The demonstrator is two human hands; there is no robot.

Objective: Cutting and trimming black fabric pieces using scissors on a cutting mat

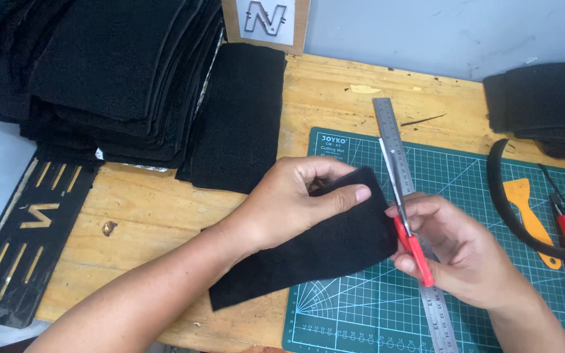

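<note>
One black felt strip [308, 252] is in work, held over the left edge of the green cutting mat [479, 189]; left hand [295, 202] pinches its top end, right hand [452, 252] grips red-handled scissors [403, 209], blades at the strip's right edge. Cut looks barely begun, strip appears whole. Big stack of black pieces [112, 72] sits behind, steel ruler [400, 170] lies under the scissors

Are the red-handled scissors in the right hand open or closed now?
Open: the scissors in the right hand show two blades parted above the black fabric piece.
</note>
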